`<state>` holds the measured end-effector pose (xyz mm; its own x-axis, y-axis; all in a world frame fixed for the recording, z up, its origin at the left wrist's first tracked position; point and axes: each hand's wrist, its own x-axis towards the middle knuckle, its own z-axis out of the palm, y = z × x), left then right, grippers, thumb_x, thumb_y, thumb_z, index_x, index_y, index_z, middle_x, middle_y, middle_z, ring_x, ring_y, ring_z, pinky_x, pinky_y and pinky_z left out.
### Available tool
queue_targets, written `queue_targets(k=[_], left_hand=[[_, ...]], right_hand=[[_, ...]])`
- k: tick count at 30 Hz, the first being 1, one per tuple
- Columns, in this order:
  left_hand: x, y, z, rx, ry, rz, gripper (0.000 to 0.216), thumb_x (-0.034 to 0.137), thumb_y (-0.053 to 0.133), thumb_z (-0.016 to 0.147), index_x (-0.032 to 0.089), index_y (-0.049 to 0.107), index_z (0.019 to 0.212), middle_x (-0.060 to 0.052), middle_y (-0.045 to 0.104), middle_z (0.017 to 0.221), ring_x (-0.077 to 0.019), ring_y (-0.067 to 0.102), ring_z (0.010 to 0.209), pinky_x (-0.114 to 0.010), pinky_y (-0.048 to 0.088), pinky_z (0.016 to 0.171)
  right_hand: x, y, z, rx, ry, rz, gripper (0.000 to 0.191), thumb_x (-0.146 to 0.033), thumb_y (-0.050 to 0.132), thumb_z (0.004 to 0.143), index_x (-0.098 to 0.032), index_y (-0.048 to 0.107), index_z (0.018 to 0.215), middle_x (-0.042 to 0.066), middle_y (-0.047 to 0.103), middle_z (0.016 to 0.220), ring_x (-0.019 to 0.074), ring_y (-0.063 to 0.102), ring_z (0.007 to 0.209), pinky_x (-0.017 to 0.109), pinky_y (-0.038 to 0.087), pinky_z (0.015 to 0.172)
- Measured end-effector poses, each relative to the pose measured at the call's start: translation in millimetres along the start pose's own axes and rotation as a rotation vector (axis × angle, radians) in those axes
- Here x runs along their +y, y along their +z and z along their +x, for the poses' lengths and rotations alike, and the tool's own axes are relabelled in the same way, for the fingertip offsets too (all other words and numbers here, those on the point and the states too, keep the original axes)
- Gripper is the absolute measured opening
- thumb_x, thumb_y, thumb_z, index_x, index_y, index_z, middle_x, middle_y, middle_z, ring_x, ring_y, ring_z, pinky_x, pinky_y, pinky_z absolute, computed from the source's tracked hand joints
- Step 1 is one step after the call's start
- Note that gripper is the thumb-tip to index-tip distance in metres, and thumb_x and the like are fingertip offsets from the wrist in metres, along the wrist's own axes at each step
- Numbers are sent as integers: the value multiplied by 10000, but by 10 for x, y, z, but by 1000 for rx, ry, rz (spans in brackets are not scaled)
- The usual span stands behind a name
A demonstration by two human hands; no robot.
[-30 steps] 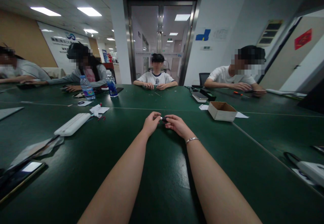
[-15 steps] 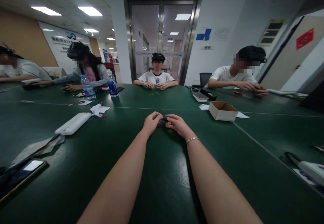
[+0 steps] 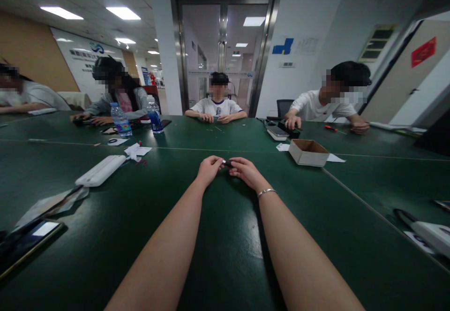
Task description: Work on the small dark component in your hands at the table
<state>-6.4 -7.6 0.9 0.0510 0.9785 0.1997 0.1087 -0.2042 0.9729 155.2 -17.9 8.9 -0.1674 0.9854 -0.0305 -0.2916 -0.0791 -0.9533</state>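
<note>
Between my two hands is a small, short cylinder (image 3: 227,163), dark with a silvery part toward its left end; its exact kind is too small to tell. My left hand (image 3: 210,169) is closed on the silvery end, thumb and fingers pinching it. On the dark end, my right hand (image 3: 245,170) pinches with thumb and forefinger, the other fingers curled below. A silver bracelet (image 3: 267,192) circles my right wrist. Both forearms stretch forward over the green table (image 3: 228,236), and the hands are held near its middle.
An open cardboard box (image 3: 308,156) stands right of my hands. On the left lie a white power strip (image 3: 101,170) and a phone (image 3: 30,243). Two bottles (image 3: 120,119) stand farther back. Several people sit around the table, one reaching beside a white-edged device (image 3: 277,132).
My hands keep nearly the same grip and place. The person at the right has moved one hand leftward to the dark items by the device. The left-hand person's hand has drawn back with a dark object.
</note>
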Motion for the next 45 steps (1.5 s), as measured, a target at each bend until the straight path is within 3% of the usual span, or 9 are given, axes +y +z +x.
queue_targets(k=[15,20,27,32,35,38,40,42,45], left_hand=[[-92,-6,31,24,35,76,372,528,529,768,162,566,718,-28,620,651,-126,555,595,-229,409,548],[-77,-16,21,44,72,54,360,539,547,752,179,571,748,-12,604,719,-135,560,658,-216,413,523],[-80,7,-14,-79,121,121,359,514,661,693,169,629,788,-32,665,765,-146,600,708,-246,455,651],[-69,19,-50,-72,92,175,415,557,694,644,168,655,786,-39,671,751,-164,611,713,-270,466,681],[-49,35,-74,-80,52,191,441,566,711,617,159,655,775,-48,672,755,-172,611,717,-287,475,708],[26,12,-146,-169,18,218,450,562,700,630,154,634,807,-60,671,803,-185,615,771,-298,477,738],[163,-69,-273,-280,21,286,463,556,666,671,158,619,901,-70,667,892,-191,615,838,-303,475,773],[401,-230,-499,-403,39,431,490,558,608,725,175,593,1031,-81,642,1020,-194,604,908,-309,470,809],[890,-643,-991,-622,73,741,475,553,569,757,239,585,1112,-65,577,1176,-202,569,1021,-322,449,884]], right_hand=[[9,-12,-3,-45,-7,-68,169,-69,622,790,-135,588,942,33,641,753,92,616,552,191,545,547],[69,13,41,-108,-50,-301,260,-82,709,697,-157,542,881,-36,588,610,83,560,462,179,489,452],[129,73,72,-35,-125,-611,274,-27,708,625,-156,520,776,-48,565,604,62,507,408,150,394,354],[65,146,-15,-58,-139,-459,350,-39,658,691,-157,521,991,-19,619,703,68,545,439,163,447,399],[40,195,-69,-51,-102,-477,290,-35,645,717,-148,527,957,-44,581,616,52,497,393,142,401,365],[13,198,-145,-47,-42,-519,272,-80,685,721,-161,515,917,-72,544,551,35,426,338,128,325,315],[-25,141,-258,-85,13,-485,334,-137,738,692,-176,483,903,-64,567,573,54,479,366,139,370,339],[-93,18,-457,-150,59,-419,420,-210,788,648,-188,446,892,-28,623,665,89,569,452,173,458,410],[-257,-278,-938,-217,100,-390,519,-320,825,596,-197,415,891,40,672,874,88,594,502,192,487,454]])
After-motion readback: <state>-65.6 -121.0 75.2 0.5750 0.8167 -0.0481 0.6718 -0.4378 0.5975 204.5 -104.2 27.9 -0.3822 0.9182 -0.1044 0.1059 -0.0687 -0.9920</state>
